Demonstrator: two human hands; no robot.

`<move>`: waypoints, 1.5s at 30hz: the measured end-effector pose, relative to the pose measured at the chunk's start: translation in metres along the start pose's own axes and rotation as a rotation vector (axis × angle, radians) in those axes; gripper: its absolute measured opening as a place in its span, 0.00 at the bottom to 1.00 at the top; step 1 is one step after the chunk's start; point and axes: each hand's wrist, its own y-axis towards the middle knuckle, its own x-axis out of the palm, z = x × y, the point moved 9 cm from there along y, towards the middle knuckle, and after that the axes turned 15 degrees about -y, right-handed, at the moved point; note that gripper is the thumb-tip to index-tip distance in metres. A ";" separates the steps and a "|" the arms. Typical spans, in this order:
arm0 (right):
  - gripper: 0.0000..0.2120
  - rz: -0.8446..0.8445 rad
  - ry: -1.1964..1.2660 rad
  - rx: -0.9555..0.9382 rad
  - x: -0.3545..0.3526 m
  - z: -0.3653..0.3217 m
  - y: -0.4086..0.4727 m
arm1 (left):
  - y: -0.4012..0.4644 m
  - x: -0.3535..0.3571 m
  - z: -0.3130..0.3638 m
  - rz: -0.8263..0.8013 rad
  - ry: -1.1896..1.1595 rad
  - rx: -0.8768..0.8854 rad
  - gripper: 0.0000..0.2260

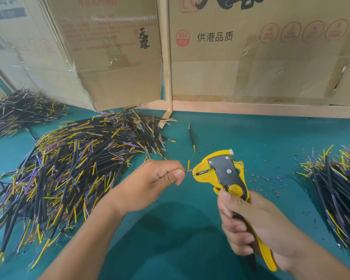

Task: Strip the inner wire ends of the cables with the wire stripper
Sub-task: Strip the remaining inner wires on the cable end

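Observation:
My left hand (160, 178) pinches a cable between thumb and curled fingers; most of the cable is hidden inside the fist. Its thin inner wire ends (189, 171) reach right into the jaws of the yellow and black wire stripper (223, 172), and one yellow wire sticks up beside them. My right hand (251, 225) grips the stripper's handles low at the right, jaws pointing left. A large heap of black cables with yellow, blue and purple wire ends (73, 166) lies left of my hands.
Another cable pile (339, 190) lies at the right edge and one more (18, 110) at the far left. A single cable (192, 136) lies on the green table (251, 136) among bits of stripped insulation (271, 182). Cardboard boxes (251, 57) stand along the back.

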 end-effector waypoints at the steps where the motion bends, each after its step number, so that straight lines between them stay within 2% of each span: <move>1: 0.23 -0.010 -0.012 -0.002 0.002 0.000 0.000 | 0.000 0.002 0.000 -0.003 0.004 0.006 0.15; 4: 0.21 -0.005 0.077 -0.044 -0.007 -0.007 -0.003 | -0.006 -0.016 -0.003 0.047 -0.013 0.001 0.15; 7: 0.23 0.137 0.267 -0.169 -0.050 -0.033 -0.011 | -0.022 -0.074 -0.017 0.342 -0.104 -0.019 0.17; 8: 0.24 0.178 0.277 -0.190 -0.060 -0.037 -0.013 | -0.023 -0.078 -0.016 0.372 -0.123 -0.008 0.16; 10: 0.20 0.209 0.266 -0.154 -0.060 -0.029 -0.008 | -0.013 -0.052 -0.011 0.259 -0.093 -0.011 0.14; 14: 0.14 0.108 0.257 -0.075 -0.028 -0.003 0.008 | -0.004 -0.018 -0.010 0.119 -0.064 -0.055 0.14; 20: 0.13 0.015 0.309 -0.123 -0.017 -0.002 0.012 | -0.005 -0.013 -0.009 0.143 -0.101 -0.082 0.15; 27: 0.16 -0.008 0.281 -0.099 -0.013 0.004 0.014 | -0.003 -0.001 -0.024 0.194 -0.334 -0.218 0.05; 34: 0.16 -0.003 0.283 -0.095 -0.012 0.004 0.012 | -0.002 -0.002 -0.022 0.364 -0.335 -0.206 0.16; 40: 0.14 -0.091 0.284 -0.091 -0.002 0.005 0.011 | -0.004 -0.002 -0.025 0.399 -0.345 -0.217 0.08; 45: 0.15 -0.177 0.297 -0.078 0.008 0.007 0.010 | -0.001 0.004 -0.018 0.346 -0.230 -0.170 0.03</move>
